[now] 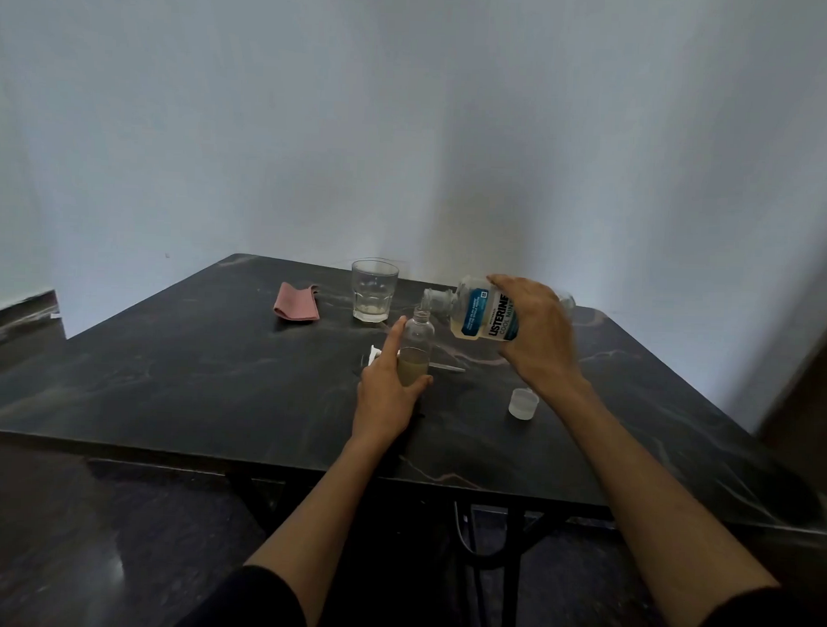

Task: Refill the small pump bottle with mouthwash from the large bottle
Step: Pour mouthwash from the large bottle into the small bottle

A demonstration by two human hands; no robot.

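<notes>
The small clear bottle [418,341] stands upright on the dark marble table [175,380], with its top off and pale yellowish liquid in its lower part. My left hand [386,392] grips its lower half. My right hand [537,334] holds the large Listerine bottle [477,311] tipped on its side. The large bottle's open neck [434,299] points left, right above the small bottle's mouth. A little liquid lies in the large bottle's low side. The white pump head [375,355] and its thin tube [447,367] lie on the table behind the small bottle.
A clear drinking glass [374,291] stands at the back of the table. A folded pink cloth [297,302] lies to its left. The large bottle's translucent cap [523,402] sits under my right forearm. Walls close in behind and at the right.
</notes>
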